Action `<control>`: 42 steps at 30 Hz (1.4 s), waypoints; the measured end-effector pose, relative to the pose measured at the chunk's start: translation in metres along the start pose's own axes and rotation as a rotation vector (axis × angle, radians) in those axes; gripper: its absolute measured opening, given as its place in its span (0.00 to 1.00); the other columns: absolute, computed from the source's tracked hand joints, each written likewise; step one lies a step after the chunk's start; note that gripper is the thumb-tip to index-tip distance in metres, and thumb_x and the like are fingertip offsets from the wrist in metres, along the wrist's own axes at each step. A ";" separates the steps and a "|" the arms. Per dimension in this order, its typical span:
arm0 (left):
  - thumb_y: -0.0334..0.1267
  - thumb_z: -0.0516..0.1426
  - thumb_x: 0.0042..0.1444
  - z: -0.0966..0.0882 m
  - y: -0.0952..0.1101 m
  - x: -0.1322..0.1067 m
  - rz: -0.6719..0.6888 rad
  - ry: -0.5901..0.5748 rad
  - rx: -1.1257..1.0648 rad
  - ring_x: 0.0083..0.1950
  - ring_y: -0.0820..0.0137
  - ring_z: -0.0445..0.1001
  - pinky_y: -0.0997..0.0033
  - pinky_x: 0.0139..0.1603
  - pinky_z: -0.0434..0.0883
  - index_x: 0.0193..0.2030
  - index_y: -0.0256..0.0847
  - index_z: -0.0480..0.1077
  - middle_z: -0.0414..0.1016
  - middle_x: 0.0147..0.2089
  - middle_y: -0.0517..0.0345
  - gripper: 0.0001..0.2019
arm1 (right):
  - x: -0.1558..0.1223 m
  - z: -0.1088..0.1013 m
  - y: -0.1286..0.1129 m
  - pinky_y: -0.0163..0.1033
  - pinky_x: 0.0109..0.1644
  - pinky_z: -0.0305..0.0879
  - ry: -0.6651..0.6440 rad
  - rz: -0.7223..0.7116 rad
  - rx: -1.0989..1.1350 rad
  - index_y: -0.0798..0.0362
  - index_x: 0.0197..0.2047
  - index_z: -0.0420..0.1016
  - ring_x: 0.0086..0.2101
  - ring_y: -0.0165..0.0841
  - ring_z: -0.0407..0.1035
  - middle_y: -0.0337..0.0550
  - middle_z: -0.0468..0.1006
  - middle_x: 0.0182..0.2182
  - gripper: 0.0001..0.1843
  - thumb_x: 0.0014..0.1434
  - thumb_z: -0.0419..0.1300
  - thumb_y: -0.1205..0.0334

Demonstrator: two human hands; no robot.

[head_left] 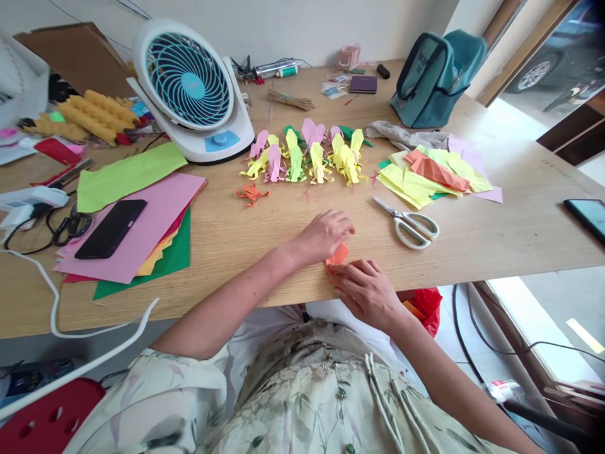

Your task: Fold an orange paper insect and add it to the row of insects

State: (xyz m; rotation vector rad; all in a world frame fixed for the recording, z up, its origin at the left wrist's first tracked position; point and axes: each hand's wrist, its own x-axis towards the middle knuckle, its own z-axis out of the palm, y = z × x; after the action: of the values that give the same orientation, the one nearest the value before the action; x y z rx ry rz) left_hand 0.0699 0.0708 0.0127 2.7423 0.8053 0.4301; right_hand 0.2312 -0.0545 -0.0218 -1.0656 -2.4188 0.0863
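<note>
A small folded piece of orange paper [338, 255] lies near the front edge of the wooden table. My left hand [325, 238] is over its far side, fingers curled in at the paper. From the near side, my right hand [366, 289] grips its lower edge, covering part of it. Just beyond my hands stand several folded paper figures in yellow, pink and green, among them a yellow paper figure [318, 164]. An orange paper figure [253, 194] lies to their front left. White-handled scissors [410, 226] rest to the right of my hands, blades pointing up-left.
Behind the left-hand paper stack [142, 233], which carries a black phone [111, 229], stands a white fan [193, 88]. Loose coloured sheets [411, 183] lie at right, near a grey cloth [406, 134] and a teal bag [432, 79]. Another phone [588, 215] sits far right.
</note>
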 end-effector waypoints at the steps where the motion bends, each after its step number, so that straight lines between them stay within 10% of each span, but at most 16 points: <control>1: 0.34 0.50 0.66 0.005 0.005 0.006 0.035 0.021 0.002 0.62 0.61 0.67 0.60 0.63 0.63 0.56 0.38 0.70 0.72 0.59 0.46 0.15 | 0.000 0.000 0.000 0.48 0.48 0.60 0.007 0.001 -0.006 0.52 0.56 0.74 0.44 0.40 0.66 0.47 0.78 0.54 0.16 0.67 0.56 0.62; 4: 0.40 0.51 0.67 0.026 0.009 0.018 0.016 -0.009 0.046 0.76 0.56 0.48 0.52 0.72 0.51 0.68 0.38 0.61 0.58 0.72 0.45 0.24 | 0.001 0.001 -0.001 0.48 0.48 0.60 0.023 -0.005 -0.020 0.54 0.54 0.75 0.45 0.40 0.65 0.47 0.79 0.51 0.14 0.67 0.56 0.62; 12: 0.44 0.50 0.67 0.044 -0.001 0.026 0.094 -0.011 0.151 0.77 0.54 0.42 0.45 0.75 0.42 0.70 0.37 0.58 0.51 0.75 0.43 0.27 | 0.000 0.001 0.000 0.47 0.47 0.62 0.036 -0.073 -0.047 0.55 0.52 0.75 0.45 0.40 0.68 0.48 0.79 0.52 0.13 0.66 0.56 0.65; 25: 0.31 0.42 0.70 0.030 0.024 0.019 0.423 -0.123 0.262 0.72 0.62 0.61 0.57 0.69 0.62 0.59 0.37 0.69 0.68 0.67 0.45 0.19 | -0.005 0.006 -0.001 0.47 0.50 0.66 0.123 -0.127 0.008 0.55 0.53 0.75 0.43 0.39 0.69 0.49 0.79 0.44 0.15 0.65 0.55 0.68; 31: 0.36 0.49 0.68 0.034 0.024 0.017 0.107 -0.064 0.179 0.76 0.58 0.48 0.57 0.74 0.55 0.66 0.30 0.63 0.57 0.72 0.39 0.22 | -0.007 0.007 -0.001 0.46 0.46 0.66 0.119 -0.100 -0.017 0.56 0.53 0.75 0.41 0.39 0.69 0.50 0.77 0.41 0.15 0.66 0.56 0.63; 42: 0.56 0.39 0.69 0.039 0.023 0.015 -0.077 -0.263 0.147 0.78 0.59 0.33 0.52 0.76 0.41 0.76 0.36 0.38 0.40 0.78 0.50 0.36 | -0.010 0.012 -0.008 0.47 0.47 0.66 0.139 -0.040 -0.046 0.55 0.51 0.76 0.41 0.40 0.67 0.49 0.75 0.40 0.14 0.66 0.56 0.61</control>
State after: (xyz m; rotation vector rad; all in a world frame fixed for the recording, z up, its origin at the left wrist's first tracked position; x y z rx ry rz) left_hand 0.1067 0.0544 -0.0131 2.8073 0.8990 -0.0079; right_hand 0.2260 -0.0657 -0.0345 -1.0087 -2.3257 -0.0553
